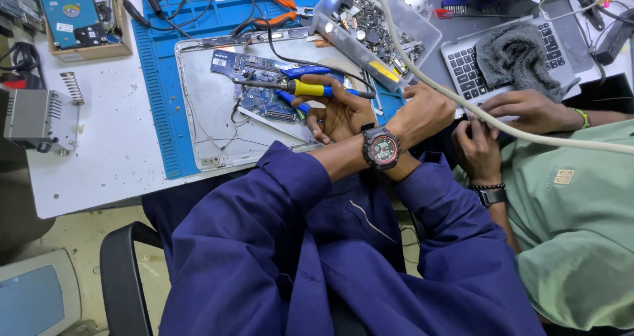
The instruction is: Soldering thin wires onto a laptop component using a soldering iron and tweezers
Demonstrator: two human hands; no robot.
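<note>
We see two forearms in dark blue sleeves reaching over a white bench. The left hand [333, 114], with a black and red wristwatch [381, 148] on its wrist, has its fingers curled closed around a soldering iron [300, 87] with a yellow and black grip. The iron lies nearly level, its metal tip pointing left over a blue circuit board [254, 85]. That board sits inside an opened grey laptop shell [205, 105], which rests on a blue work mat [158, 78].

The right hand [429, 111] lies just beside the left, to its right, near the mat's edge. Its fingers are hidden from this angle; we cannot tell whether they are open or closed. A thick white hose [462, 101] crosses above it.

Behind the board, a clear plastic bin [422, 29] holds small dark parts. Orange-handled pliers [274, 5] lie at the far end of the mat. A cardboard box [99, 48] with a hard drive stands at far left.

At right, another person in a pale green shirt keeps both hands near a laptop keyboard [465, 68] partly covered by a grey cloth [515, 58].
</note>
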